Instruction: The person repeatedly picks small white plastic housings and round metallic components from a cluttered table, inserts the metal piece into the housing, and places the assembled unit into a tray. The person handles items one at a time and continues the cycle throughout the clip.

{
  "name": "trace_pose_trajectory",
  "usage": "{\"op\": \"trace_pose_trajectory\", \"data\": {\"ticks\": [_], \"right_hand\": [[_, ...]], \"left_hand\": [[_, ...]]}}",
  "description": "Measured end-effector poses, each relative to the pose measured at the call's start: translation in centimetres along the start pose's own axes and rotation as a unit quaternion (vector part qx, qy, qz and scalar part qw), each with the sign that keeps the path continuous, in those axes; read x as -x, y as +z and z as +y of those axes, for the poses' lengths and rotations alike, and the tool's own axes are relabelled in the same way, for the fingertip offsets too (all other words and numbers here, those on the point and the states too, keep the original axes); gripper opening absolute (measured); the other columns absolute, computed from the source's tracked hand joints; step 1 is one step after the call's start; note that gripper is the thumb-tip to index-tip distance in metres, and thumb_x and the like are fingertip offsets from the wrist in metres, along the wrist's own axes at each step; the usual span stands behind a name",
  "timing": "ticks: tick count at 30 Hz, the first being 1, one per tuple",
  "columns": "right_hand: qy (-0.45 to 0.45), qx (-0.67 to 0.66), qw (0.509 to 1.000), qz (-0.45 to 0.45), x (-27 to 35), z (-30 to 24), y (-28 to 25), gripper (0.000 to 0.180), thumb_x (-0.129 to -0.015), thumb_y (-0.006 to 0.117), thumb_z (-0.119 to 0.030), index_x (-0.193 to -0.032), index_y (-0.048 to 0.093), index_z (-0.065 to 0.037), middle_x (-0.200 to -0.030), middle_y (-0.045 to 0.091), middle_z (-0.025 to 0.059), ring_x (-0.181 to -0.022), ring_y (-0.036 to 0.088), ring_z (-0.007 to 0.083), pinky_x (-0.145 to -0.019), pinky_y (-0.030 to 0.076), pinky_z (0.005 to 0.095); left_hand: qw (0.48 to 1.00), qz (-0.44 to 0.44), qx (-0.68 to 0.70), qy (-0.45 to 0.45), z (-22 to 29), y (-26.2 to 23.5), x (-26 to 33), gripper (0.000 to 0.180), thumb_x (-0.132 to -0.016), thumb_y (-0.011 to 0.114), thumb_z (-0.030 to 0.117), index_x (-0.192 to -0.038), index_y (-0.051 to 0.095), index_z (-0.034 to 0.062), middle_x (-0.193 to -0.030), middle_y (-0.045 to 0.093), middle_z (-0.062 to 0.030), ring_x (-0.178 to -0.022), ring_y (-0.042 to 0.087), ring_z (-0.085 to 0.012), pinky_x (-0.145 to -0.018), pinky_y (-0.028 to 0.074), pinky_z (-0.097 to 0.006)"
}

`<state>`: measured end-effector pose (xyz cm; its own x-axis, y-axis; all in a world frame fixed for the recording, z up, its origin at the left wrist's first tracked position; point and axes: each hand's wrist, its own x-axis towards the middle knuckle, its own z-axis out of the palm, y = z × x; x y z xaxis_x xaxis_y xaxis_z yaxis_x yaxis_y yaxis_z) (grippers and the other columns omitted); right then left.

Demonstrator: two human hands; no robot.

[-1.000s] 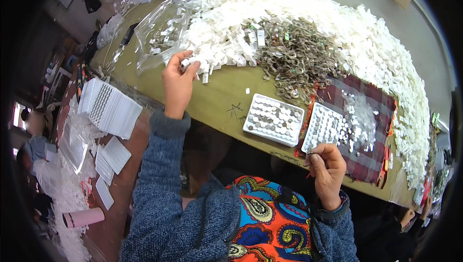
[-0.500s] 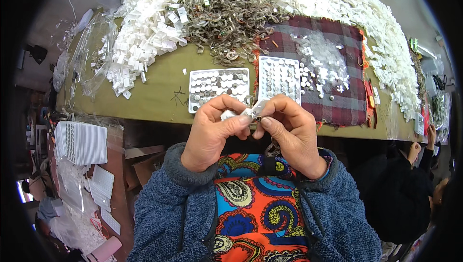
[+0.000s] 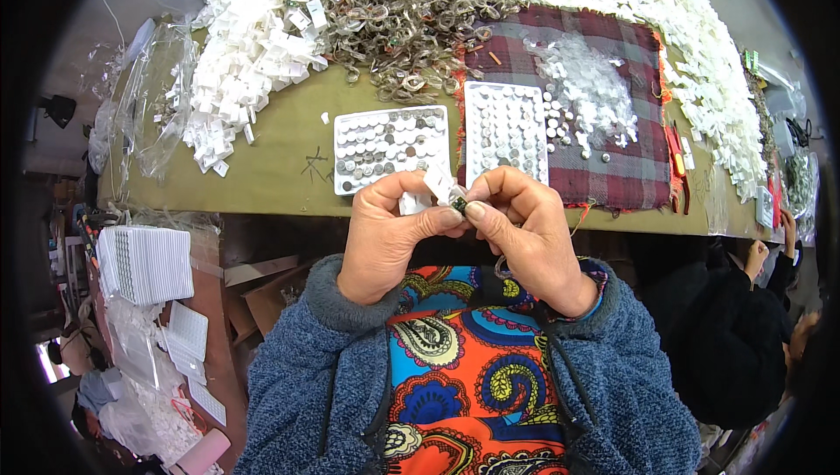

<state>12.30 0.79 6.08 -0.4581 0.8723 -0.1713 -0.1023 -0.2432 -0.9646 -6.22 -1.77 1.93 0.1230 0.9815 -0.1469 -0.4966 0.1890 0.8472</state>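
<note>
My left hand (image 3: 391, 234) and my right hand (image 3: 521, 230) meet close in front of my chest, just below the table edge. Between their fingertips they pinch a small white plastic tag (image 3: 437, 185) with a tiny dark piece (image 3: 458, 205) at its lower end. Just beyond the hands, two white trays lie on the olive table (image 3: 280, 164): a left tray (image 3: 391, 148) with small round metal parts and a right tray (image 3: 504, 129) with pale round parts.
A plaid cloth (image 3: 595, 156) with loose clear pieces lies right of the trays. Heaps of white tags (image 3: 254, 46) and a tangle of metal rings (image 3: 407, 16) fill the far side. Stacked white trays (image 3: 147, 263) sit lower left. Another person (image 3: 744, 335) is at the right.
One second ago my left hand reached to the white heap and my right hand was low by the cloth. Both hands have since come together over my chest, holding the tag.
</note>
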Motion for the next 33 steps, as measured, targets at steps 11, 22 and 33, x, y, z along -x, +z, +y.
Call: {"op": "trace_pose_trajectory", "data": {"ticks": [11,22,33], "right_hand": [[-0.125,0.168,0.977,0.041,-0.8,1.0,0.5,0.01,-0.096,0.064,-0.005,-0.1,0.062,0.004,-0.087,0.065,0.0024,-0.073,0.056,0.0044,-0.062,0.045,0.0218],[-0.347,0.445,0.819,0.106,-0.8,0.9,0.4,0.023,-0.072,0.079,-0.011,-0.093,0.07,-0.007,-0.082,0.06,0.0009,-0.077,0.058,0.0189,-0.089,0.037,0.0436],[-0.469,0.501,0.719,0.114,-0.6,1.2,-0.2,0.029,-0.062,0.078,-0.009,-0.089,0.068,-0.009,-0.09,0.062,0.0002,-0.088,0.061,0.0193,-0.098,0.035,0.0493]], "left_hand": [[0.996,-0.022,0.086,-0.018,-0.3,-0.7,0.1,0.015,-0.095,0.063,0.003,-0.11,0.062,-0.0001,-0.112,0.069,-0.0149,-0.099,0.07,-0.0225,-0.083,0.063,-0.037],[0.989,0.004,0.145,0.003,-0.6,-0.1,0.5,0.019,-0.093,0.065,-0.002,-0.112,0.062,-0.0047,-0.105,0.069,-0.0124,-0.092,0.069,-0.0173,-0.082,0.059,-0.029],[0.991,0.02,-0.091,0.099,0.1,1.6,1.4,0.023,-0.087,0.072,-0.004,-0.109,0.066,-0.0036,-0.1,0.069,-0.0066,-0.091,0.065,-0.0108,-0.08,0.055,-0.025]]}}
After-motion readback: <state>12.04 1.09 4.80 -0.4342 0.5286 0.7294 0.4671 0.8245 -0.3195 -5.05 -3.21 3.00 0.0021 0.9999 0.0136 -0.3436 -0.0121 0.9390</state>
